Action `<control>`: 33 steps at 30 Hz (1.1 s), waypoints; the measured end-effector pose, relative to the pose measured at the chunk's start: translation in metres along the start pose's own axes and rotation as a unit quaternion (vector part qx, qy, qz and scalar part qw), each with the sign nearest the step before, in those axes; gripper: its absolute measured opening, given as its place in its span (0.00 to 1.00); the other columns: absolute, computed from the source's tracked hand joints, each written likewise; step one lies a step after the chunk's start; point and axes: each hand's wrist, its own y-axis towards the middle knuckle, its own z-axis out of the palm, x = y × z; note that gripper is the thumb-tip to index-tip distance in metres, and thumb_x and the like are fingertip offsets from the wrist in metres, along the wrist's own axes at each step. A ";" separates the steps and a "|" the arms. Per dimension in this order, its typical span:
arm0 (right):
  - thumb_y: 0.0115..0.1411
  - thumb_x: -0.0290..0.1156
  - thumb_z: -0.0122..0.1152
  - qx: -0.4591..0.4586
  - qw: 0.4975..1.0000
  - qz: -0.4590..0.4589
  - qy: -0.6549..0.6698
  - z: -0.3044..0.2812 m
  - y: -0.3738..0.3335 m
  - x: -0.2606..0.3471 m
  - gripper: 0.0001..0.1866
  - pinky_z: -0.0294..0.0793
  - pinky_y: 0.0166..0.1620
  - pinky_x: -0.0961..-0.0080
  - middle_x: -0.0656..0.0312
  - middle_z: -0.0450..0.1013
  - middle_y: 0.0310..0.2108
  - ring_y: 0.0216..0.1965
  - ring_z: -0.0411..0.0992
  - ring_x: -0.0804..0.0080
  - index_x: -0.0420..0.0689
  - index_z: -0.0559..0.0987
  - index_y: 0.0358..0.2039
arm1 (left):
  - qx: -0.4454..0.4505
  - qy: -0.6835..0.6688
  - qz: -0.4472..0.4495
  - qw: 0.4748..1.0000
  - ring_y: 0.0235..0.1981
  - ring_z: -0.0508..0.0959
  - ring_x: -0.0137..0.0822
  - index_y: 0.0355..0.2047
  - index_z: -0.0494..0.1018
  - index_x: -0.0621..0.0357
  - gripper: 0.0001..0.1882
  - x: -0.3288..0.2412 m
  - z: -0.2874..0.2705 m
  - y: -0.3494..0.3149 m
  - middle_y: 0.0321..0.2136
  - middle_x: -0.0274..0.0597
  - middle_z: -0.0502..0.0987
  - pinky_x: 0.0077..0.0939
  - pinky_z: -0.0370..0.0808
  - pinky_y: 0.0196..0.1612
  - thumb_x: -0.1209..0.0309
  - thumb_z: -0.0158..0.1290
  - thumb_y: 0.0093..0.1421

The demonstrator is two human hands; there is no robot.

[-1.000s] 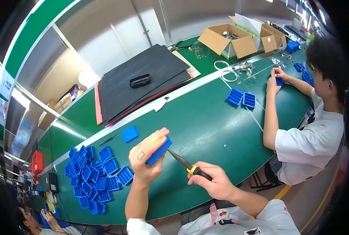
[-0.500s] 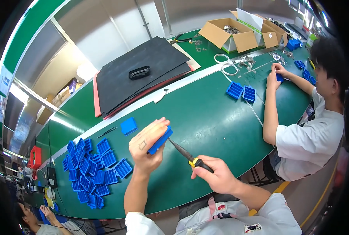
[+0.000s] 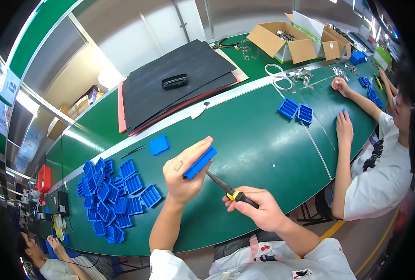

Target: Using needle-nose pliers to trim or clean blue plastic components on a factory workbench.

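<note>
Above the table, my left hand (image 3: 185,175) is closed around a blue plastic battery-holder-like case (image 3: 202,163), tilted with its edge toward me. Held in my right hand (image 3: 259,210) is a pair of needle-nose pliers (image 3: 222,185) with black and yellow handles. Their tip points up and left, close to the lower right end of the case; I cannot tell whether it touches. My left palm and fingers hide part of the case. Left of my hands lies a pile of blue compartmented cases (image 3: 109,198). A single blue case (image 3: 159,145) lies face down beyond my left hand.
Tweezers (image 3: 133,151) lie by the pile. Black sheets (image 3: 179,88) are stacked at the back, with a black oval ring on top. Cardboard boxes (image 3: 275,42) and small metal parts (image 3: 303,77) sit far right. Co-workers sit right (image 3: 375,177) and lower left (image 3: 53,266).
The view has shifted slightly, so the table sits further right. My hands keep the case and pliers close together. The right co-worker's hands have moved apart.
</note>
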 end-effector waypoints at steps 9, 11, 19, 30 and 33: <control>0.63 0.27 0.54 0.008 1.000 -0.022 -0.016 0.005 0.000 -0.004 0.10 0.73 0.44 0.76 0.55 0.75 0.40 0.40 0.75 0.70 0.33 0.78 0.37 | -0.002 0.041 0.016 0.999 0.44 0.81 0.46 0.40 0.78 0.65 0.19 0.001 0.003 0.000 0.39 0.50 0.81 0.29 0.79 0.45 0.86 0.60 0.44; 0.62 0.28 0.57 -0.019 0.999 -0.032 -0.015 0.007 -0.002 -0.004 0.10 0.70 0.36 0.80 0.60 0.75 0.37 0.31 0.71 0.77 0.34 0.80 0.32 | -0.002 0.047 0.017 0.999 0.44 0.81 0.46 0.40 0.77 0.65 0.19 0.001 0.003 0.000 0.39 0.50 0.81 0.30 0.79 0.45 0.86 0.60 0.44; 0.62 0.26 0.54 0.009 0.999 0.006 -0.037 0.001 -0.001 -0.003 0.09 0.72 0.43 0.77 0.58 0.75 0.38 0.39 0.73 0.72 0.33 0.79 0.33 | 0.006 0.059 0.013 0.998 0.44 0.81 0.46 0.40 0.77 0.64 0.21 0.001 0.004 -0.001 0.39 0.49 0.81 0.31 0.79 0.45 0.86 0.60 0.43; 0.63 0.31 0.56 0.014 0.999 -0.021 -0.045 -0.004 0.005 -0.006 0.11 0.67 0.36 0.79 0.61 0.71 0.33 0.31 0.68 0.76 0.36 0.80 0.30 | 0.001 0.060 0.002 0.998 0.43 0.82 0.45 0.40 0.78 0.63 0.20 0.003 0.007 -0.003 0.39 0.48 0.81 0.29 0.79 0.44 0.86 0.60 0.43; 0.63 0.31 0.56 0.010 1.000 0.001 -0.009 -0.005 0.005 -0.010 0.11 0.67 0.37 0.79 0.62 0.71 0.32 0.31 0.68 0.76 0.37 0.80 0.30 | 0.005 0.049 -0.005 0.999 0.43 0.82 0.44 0.41 0.78 0.63 0.20 0.007 0.010 -0.003 0.39 0.48 0.81 0.28 0.79 0.44 0.85 0.60 0.44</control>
